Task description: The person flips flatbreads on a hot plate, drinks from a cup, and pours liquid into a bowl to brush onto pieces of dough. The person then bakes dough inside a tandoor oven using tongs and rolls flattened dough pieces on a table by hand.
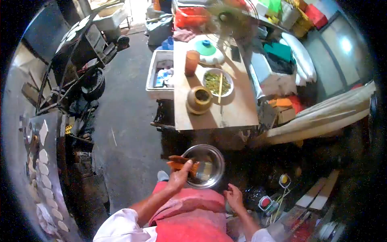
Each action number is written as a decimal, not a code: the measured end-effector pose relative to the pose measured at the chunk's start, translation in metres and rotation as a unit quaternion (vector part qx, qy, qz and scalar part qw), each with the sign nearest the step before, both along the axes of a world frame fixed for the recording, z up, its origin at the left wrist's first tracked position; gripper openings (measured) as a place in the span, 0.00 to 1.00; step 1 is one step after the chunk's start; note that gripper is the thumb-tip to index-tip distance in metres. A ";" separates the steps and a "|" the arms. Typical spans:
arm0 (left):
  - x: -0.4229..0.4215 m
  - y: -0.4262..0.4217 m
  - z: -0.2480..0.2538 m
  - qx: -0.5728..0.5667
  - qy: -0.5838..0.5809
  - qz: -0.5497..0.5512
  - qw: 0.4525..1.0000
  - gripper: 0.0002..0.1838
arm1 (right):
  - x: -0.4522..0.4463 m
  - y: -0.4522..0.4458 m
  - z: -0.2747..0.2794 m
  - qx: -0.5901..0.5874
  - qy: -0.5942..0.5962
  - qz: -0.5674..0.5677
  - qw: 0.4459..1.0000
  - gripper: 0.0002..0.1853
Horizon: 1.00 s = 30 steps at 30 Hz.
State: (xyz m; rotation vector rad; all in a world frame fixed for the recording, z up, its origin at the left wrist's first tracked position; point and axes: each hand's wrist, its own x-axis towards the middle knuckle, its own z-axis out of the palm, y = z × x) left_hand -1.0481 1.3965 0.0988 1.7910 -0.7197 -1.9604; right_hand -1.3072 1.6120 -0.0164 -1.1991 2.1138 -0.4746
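Observation:
My left hand (pixel 181 176) is closed around a flat orange-brown object (pixel 183 164) with dark edges; its kind is unclear. That object overlaps the left rim of a round metal basin (pixel 220 163) in front of my red apron (pixel 189 209). Inside the basin lies a pale block-like piece (pixel 207 171), partly in shadow. To the right of the basin, apart from it, my right hand (pixel 235 197) hangs with loosely bent fingers and nothing visible in them.
Ahead stands a wooden table (pixel 238 115) bearing a brown jar (pixel 199 101), a bowl of greens (pixel 217 82) with chopsticks, and an orange cup (pixel 192 62). A fan (pixel 231 18) is behind. Pale flat pieces (pixel 43 169) line the left surface; planks (pixel 318 191) lie right.

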 end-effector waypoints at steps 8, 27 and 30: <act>0.141 -0.001 -0.036 -0.068 0.141 0.214 0.964 0.26 | 0.121 -0.162 0.114 -0.171 -0.007 0.111 0.979 0.19; 0.273 0.066 -0.047 -0.155 0.095 0.539 0.823 0.23 | 0.275 -0.290 0.122 -0.106 -0.165 0.477 0.857 0.20; 0.277 0.054 -0.038 -0.154 0.117 0.578 0.793 0.22 | 0.278 -0.317 0.093 -0.112 -0.174 0.507 0.837 0.18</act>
